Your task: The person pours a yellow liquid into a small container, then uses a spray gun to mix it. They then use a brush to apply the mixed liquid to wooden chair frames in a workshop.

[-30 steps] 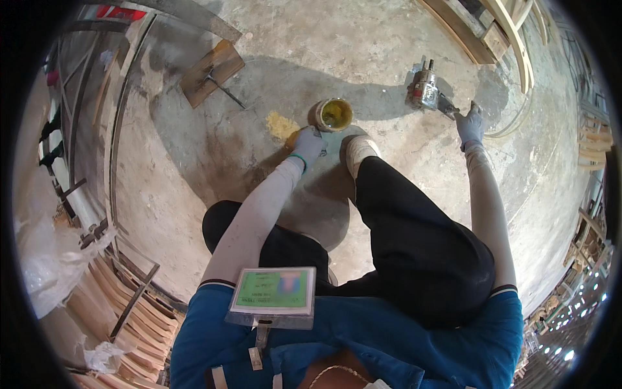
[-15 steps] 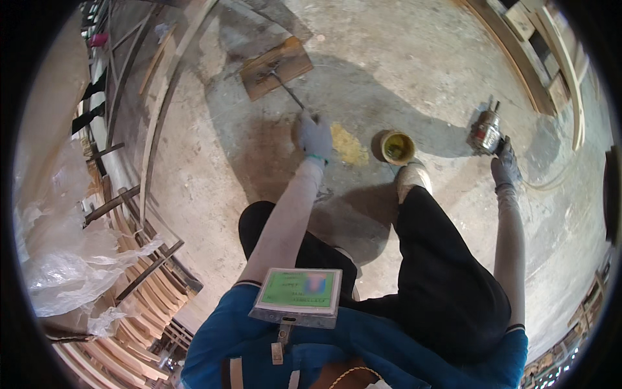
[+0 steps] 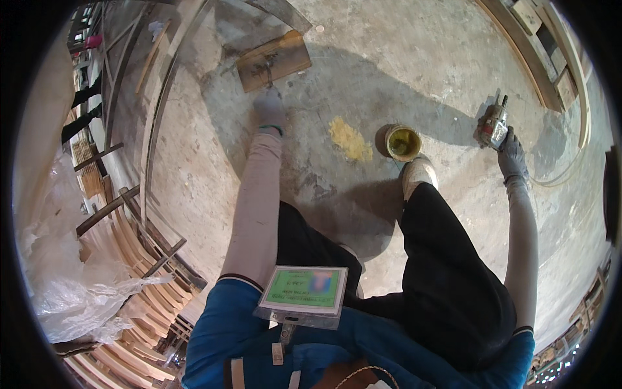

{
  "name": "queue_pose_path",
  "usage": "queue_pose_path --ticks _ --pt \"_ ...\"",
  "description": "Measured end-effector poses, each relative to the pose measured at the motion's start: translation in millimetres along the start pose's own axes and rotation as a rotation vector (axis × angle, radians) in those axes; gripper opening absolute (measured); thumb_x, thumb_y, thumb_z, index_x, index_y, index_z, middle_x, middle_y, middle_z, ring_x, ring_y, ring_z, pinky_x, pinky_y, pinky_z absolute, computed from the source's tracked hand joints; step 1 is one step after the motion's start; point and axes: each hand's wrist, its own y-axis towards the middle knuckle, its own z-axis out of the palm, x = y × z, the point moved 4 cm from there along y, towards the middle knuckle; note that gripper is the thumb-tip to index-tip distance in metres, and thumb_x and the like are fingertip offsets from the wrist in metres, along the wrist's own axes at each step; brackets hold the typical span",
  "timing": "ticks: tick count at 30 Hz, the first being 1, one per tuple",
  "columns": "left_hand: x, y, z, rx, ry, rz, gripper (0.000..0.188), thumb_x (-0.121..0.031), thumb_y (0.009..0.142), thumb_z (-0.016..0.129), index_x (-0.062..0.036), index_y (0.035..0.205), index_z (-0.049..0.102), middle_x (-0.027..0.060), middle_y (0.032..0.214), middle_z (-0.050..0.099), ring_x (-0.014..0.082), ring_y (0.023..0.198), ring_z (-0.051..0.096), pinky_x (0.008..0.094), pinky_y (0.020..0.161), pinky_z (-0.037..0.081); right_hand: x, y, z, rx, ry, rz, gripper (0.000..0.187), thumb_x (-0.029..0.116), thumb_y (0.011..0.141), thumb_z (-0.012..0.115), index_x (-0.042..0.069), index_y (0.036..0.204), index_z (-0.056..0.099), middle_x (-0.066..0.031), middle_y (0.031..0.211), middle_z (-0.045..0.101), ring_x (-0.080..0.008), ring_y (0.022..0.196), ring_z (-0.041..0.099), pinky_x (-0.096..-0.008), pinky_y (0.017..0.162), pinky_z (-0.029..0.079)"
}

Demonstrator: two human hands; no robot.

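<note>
My left hand [image 3: 267, 108], in a grey glove, is closed around a thin dark rod-like tool [image 3: 269, 79]. Its far end reaches onto a brown wooden board [image 3: 290, 56] on the floor, among dark marks or small pieces I cannot make out. Over on the right, my gloved right hand [image 3: 513, 157] grips the near end of a metallic handheld power tool [image 3: 494, 128] lying on the concrete. A thin bit or shaft sticks out of its far end. Between the hands stands a round pot [image 3: 403, 142] with yellow-green contents, just beyond my shoe.
Yellow powder or stain [image 3: 350, 139] marks the floor left of the pot. A pale hose [image 3: 557, 181] curves behind my right hand. Wooden frames [image 3: 528, 58] lie at the far right. Curved strips [image 3: 155, 123], stacked wooden pieces [image 3: 139, 292] and clear plastic sheeting [image 3: 84, 279] line the left.
My left hand has moved left and forward, close to the board, and the rod now points straighter ahead. My right hand stays at the power tool. The whole view has shifted slightly.
</note>
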Motion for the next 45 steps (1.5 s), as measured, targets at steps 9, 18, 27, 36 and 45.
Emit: queue_pose_path --ticks 9,18,27,36,45 --pt "-123.0 -48.9 -33.4 0.849 -0.657 -0.203 0.025 -0.017 0.094 0.046 -0.0029 0.111 0.057 0.0013 0.064 0.046 0.0145 0.057 0.048 0.0289 0.054 0.042 -21.0 -5.4 8.6 -0.075 0.003 -0.033 0.051 0.013 0.085 0.05 0.001 0.133 0.035 -0.0232 0.104 0.058 -0.0392 0.094 0.057 -0.0461 0.081 0.046" --pt "-172.0 -105.4 43.6 1.079 0.218 0.394 0.028 -0.027 0.093 0.044 -0.0021 0.091 0.057 0.0184 0.09 0.06 0.0357 0.084 0.057 0.0446 0.07 0.045 -11.8 8.0 16.1 -0.007 -0.02 -0.023 0.059 0.009 0.085 0.047 0.001 0.139 0.027 -0.0237 0.097 0.057 -0.0381 0.09 0.058 -0.0452 0.078 0.047" --pt "-198.7 -164.0 73.1 0.857 -0.139 0.07 0.032 -0.03 0.089 0.048 -0.0013 0.087 0.061 0.0193 0.081 0.061 0.0364 0.08 0.058 0.0444 0.072 0.046 5.9 2.3 4.7 0.048 -0.036 0.122 0.062 0.016 0.084 0.05 0.01 0.141 0.027 -0.0231 0.096 0.059 -0.0374 0.087 0.06 -0.0462 0.076 0.048" --pt "-248.3 -206.1 119.1 0.72 -1.146 -1.02 0.016 -0.015 0.093 0.051 -0.003 0.088 0.061 0.0045 0.069 0.059 0.011 0.051 0.051 0.0243 0.046 0.042 47.9 -76.1 -20.6 -0.011 0.447 0.012 0.06 0.017 0.081 0.059 0.008 0.135 0.034 -0.0202 0.096 0.064 -0.0366 0.088 0.062 -0.0434 0.072 0.05" --pt "-265.7 -204.9 96.6 0.631 -1.891 -1.399 0.019 -0.021 0.096 0.05 -0.0042 0.098 0.057 0.0048 0.08 0.06 0.0133 0.07 0.057 0.0293 0.064 0.052 98.7 -164.4 -128.9 0.243 0.694 -0.228 0.066 0.029 0.058 0.079 0.002 0.113 0.054 -0.0168 0.093 0.065 -0.0329 0.087 0.064 -0.0364 0.076 0.05"
